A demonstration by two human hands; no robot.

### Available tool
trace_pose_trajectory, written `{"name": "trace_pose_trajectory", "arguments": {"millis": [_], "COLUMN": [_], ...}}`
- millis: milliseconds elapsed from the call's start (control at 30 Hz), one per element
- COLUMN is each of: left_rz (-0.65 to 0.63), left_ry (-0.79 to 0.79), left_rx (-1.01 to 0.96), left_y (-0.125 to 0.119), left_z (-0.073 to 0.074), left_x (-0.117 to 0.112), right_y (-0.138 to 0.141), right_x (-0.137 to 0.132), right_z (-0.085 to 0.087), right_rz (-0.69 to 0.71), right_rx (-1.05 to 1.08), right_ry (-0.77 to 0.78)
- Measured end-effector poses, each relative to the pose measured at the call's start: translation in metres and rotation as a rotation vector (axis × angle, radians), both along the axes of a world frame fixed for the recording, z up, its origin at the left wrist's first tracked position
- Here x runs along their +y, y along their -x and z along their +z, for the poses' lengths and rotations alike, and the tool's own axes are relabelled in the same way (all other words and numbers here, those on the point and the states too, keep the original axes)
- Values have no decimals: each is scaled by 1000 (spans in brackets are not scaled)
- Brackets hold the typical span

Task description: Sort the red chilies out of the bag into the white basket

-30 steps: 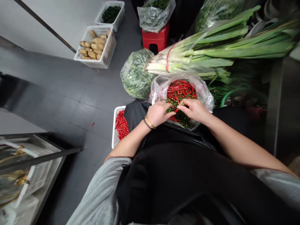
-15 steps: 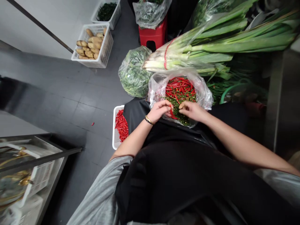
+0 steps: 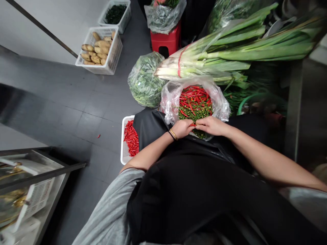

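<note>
A clear plastic bag (image 3: 170, 98) sits open at my lap, full of red chili peppers (image 3: 195, 95) with green stems. Over its near side my two hands meet. My left hand (image 3: 183, 128), with bands at the wrist, is closed on a red chili pepper (image 3: 192, 125). My right hand (image 3: 209, 125) pinches at the other end of that chili, probably at its stem, which the fingers hide. To my left, a white basket (image 3: 123, 149) holds loose red chilies (image 3: 131, 139), partly covered by the black apron (image 3: 149, 122).
Beyond the bag lie bagged leafy greens (image 3: 145, 81) and a bundle of leeks (image 3: 184, 63). A red stool (image 3: 166, 39) bears another bag. Farther left stands a crate of potato-like roots (image 3: 100, 51). One chili (image 3: 98, 136) lies on the floor near a metal rack (image 3: 58, 177).
My hands have come together and moved slightly nearer to me. The chili that hung from my left fingers is now held level between both hands.
</note>
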State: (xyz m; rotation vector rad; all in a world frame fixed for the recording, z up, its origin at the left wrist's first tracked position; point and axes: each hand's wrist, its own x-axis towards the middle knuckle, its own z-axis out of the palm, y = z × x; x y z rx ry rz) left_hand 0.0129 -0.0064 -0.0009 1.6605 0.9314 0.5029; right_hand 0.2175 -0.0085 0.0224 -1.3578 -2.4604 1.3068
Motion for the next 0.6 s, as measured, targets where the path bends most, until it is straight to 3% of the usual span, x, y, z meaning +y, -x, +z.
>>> {"name": "trace_pose_trajectory", "arguments": {"millis": [100, 167, 267, 333, 400, 533, 600], "left_rz": [-143, -58, 110, 158, 213, 365, 441], "left_ry": [162, 372, 627, 680, 684, 668, 509], "left_rx": [-156, -274, -488, -596, -627, -390, -200], "left_y": [9, 19, 31, 36, 36, 30, 25], "left_z": [7, 12, 14, 13, 9, -7, -18], "left_x": [3, 6, 11, 12, 12, 6, 5], "right_y": [-6, -1, 26, 49, 67, 67, 55], "right_x": [-2, -1, 1, 1, 2, 8, 14], "right_z": [5, -2, -22, -35, -43, -40, -33], "right_rz": [-100, -163, -184, -143, -90, -78, -196], "right_rx": [371, 394, -18, -347, -506, -456, -291], "right_ry": [311, 342, 79, -103, -177, -236, -238]}}
